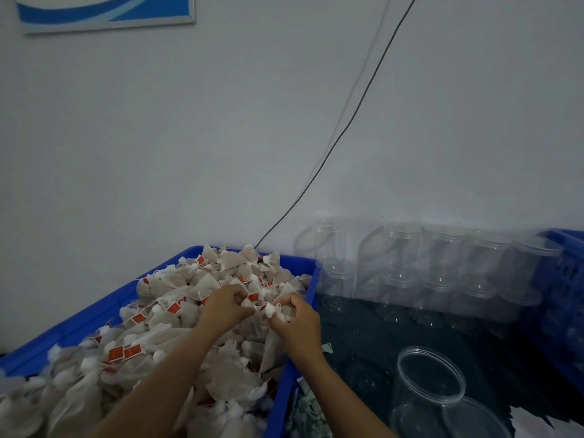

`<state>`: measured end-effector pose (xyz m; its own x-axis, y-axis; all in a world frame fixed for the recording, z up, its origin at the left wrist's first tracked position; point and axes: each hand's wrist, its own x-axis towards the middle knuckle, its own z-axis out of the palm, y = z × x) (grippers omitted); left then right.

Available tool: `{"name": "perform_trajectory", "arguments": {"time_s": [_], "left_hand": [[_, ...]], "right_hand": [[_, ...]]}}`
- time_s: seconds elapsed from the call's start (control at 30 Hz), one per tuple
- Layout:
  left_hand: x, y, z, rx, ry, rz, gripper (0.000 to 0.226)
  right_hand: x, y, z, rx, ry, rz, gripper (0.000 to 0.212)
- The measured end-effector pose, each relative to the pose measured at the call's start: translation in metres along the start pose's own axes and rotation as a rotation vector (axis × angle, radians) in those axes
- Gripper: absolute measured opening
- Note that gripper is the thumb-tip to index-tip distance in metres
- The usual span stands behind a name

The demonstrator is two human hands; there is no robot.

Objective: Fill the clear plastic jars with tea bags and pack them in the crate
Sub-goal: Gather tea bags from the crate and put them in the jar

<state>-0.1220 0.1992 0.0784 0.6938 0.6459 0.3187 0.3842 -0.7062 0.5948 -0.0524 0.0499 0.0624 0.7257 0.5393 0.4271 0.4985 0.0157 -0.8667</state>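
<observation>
Left hand (226, 306) and right hand (295, 320): both curling fingers, pinching tea bags (189, 314) heaped in blue bin (94, 314). Open clear jar (429, 384) standing right of hands.

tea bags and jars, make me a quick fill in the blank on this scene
1. The tea bags are heaped in a ___ bin.
2. Both hands, left hand and right hand, are picking at the ___.
3. The open jar nearest the person holds ___ tea bags.
4. The stacked jars stand against the ___.

Missing words: blue; tea bags; no; wall
</observation>
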Motion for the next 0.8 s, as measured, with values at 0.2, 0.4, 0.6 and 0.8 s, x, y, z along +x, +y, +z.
{"name": "perform_trajectory", "arguments": {"time_s": [0.2,0.4,0.6,0.8], "left_hand": [[-0.008,0.02,-0.02,-0.228,-0.144,0.054,0.019],[-0.021,0.02,-0.012,-0.407,-0.372,0.071,0.019],[-0.023,0.005,-0.026,-0.644,-0.425,0.025,0.025],[-0.017,-0.003,-0.008,-0.166,-0.131,-0.03,0.019]], "right_hand": [[0.004,-0.002,-0.003,0.0,-0.076,-0.031,0.015],[0.006,-0.01,-0.008,-0.103,-0.214,0.047,0.054],[0.011,-0.009,0.001,-0.392,-0.262,-0.033,0.02],[0.005,-0.004,0.009,-0.472,-0.125,-0.046,0.014]]}}
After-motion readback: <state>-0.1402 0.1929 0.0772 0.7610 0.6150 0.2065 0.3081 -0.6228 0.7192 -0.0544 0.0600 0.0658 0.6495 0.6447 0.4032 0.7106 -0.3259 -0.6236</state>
